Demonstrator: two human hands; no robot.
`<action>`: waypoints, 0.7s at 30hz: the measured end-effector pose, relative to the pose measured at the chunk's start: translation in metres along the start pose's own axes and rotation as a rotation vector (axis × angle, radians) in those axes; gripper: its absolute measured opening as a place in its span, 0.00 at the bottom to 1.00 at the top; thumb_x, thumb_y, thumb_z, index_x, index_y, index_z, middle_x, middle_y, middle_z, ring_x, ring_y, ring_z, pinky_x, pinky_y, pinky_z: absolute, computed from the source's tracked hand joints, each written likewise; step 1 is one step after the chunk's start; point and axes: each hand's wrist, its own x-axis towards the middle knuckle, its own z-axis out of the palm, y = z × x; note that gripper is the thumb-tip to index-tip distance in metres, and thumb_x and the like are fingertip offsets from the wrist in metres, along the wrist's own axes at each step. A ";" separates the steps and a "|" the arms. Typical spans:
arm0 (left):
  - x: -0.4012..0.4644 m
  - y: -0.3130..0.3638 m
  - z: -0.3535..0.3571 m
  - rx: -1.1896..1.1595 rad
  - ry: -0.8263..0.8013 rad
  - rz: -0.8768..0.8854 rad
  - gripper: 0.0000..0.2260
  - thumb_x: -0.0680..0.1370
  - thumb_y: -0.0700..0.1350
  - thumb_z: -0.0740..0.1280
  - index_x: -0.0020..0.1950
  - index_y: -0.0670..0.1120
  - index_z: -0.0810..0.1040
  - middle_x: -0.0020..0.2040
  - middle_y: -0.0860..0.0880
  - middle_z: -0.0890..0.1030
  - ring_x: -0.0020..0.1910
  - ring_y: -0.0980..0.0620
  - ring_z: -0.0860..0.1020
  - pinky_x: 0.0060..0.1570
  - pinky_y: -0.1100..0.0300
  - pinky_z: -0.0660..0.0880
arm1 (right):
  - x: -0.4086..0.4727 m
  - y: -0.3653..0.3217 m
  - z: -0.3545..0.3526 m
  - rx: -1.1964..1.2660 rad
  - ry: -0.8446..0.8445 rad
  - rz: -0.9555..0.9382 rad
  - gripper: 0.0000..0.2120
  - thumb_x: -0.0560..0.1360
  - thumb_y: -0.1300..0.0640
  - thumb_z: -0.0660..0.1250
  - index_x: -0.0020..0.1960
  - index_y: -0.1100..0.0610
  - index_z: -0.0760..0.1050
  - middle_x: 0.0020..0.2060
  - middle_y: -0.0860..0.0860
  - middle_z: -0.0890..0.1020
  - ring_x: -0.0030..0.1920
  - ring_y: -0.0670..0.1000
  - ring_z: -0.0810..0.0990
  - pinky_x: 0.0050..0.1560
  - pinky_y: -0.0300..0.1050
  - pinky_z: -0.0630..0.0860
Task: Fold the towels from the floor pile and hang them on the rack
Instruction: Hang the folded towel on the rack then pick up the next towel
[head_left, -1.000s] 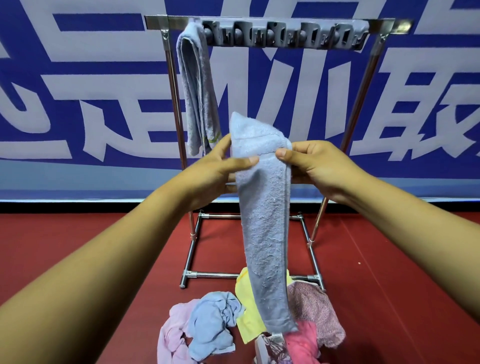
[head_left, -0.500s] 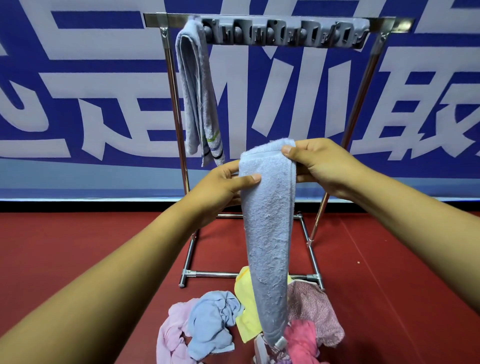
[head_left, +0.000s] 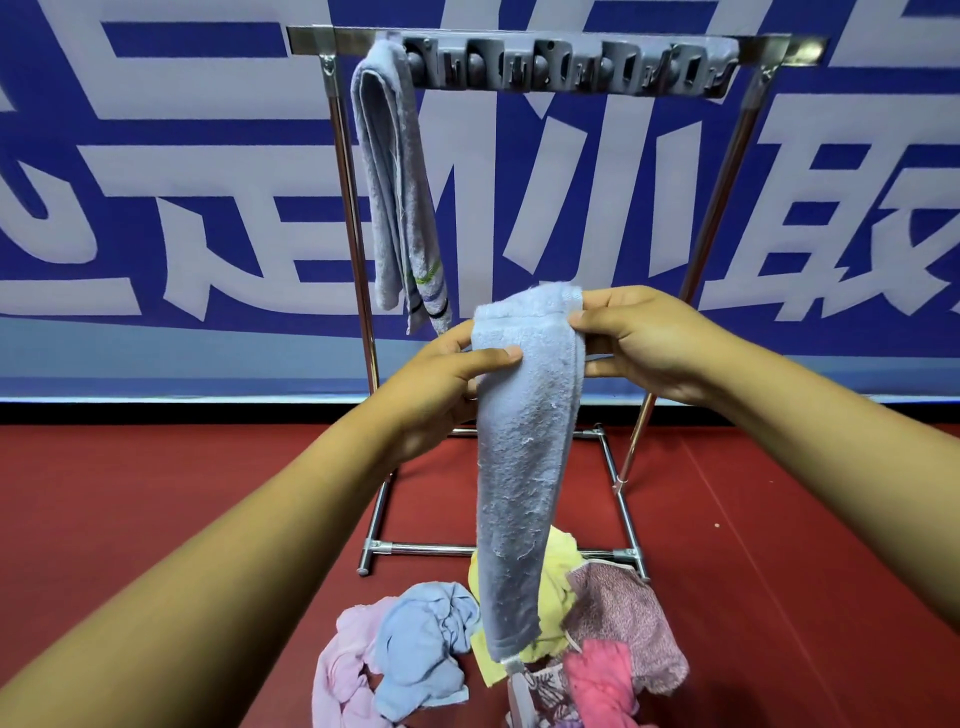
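Observation:
A light blue towel (head_left: 519, 467), folded into a long narrow strip, hangs straight down in front of me. My left hand (head_left: 441, 379) pinches its upper left edge with the thumb across the front. My right hand (head_left: 644, 338) pinches the top right corner. Behind stands a metal rack (head_left: 343, 208) with a grey clip bar (head_left: 566, 65) along its top rail. One folded grey towel (head_left: 400, 197) with green and dark stripes hangs at the left end of the rail. The floor pile (head_left: 519, 649) lies below, with pink, blue, yellow and patterned towels.
The red floor (head_left: 156, 493) spreads left and right of the rack. A blue and white banner wall (head_left: 156, 208) stands close behind it. The rack's base bars (head_left: 431, 548) run just behind the pile.
Both hands with the blue towel have dropped lower in view. The towel's top flap, upright a second ago, has been folded over and now lies flat.

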 end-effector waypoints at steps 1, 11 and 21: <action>0.000 0.001 0.001 -0.026 -0.011 -0.001 0.15 0.78 0.39 0.66 0.64 0.49 0.75 0.58 0.47 0.82 0.54 0.48 0.81 0.58 0.48 0.76 | 0.000 0.001 0.000 0.000 -0.014 -0.009 0.12 0.80 0.64 0.58 0.56 0.58 0.79 0.46 0.52 0.84 0.48 0.49 0.82 0.57 0.49 0.78; 0.006 0.003 0.006 -0.082 0.031 0.083 0.19 0.76 0.35 0.68 0.67 0.43 0.73 0.60 0.42 0.81 0.56 0.46 0.80 0.55 0.54 0.79 | 0.001 0.003 0.002 0.037 0.019 -0.073 0.08 0.77 0.64 0.65 0.53 0.57 0.80 0.43 0.51 0.84 0.42 0.46 0.83 0.44 0.40 0.81; 0.009 0.003 0.010 -0.101 0.113 0.105 0.21 0.74 0.35 0.69 0.67 0.41 0.72 0.60 0.41 0.81 0.59 0.41 0.79 0.59 0.48 0.76 | -0.002 0.003 0.007 0.076 0.168 -0.134 0.07 0.73 0.66 0.70 0.42 0.57 0.73 0.31 0.52 0.80 0.35 0.50 0.79 0.43 0.47 0.82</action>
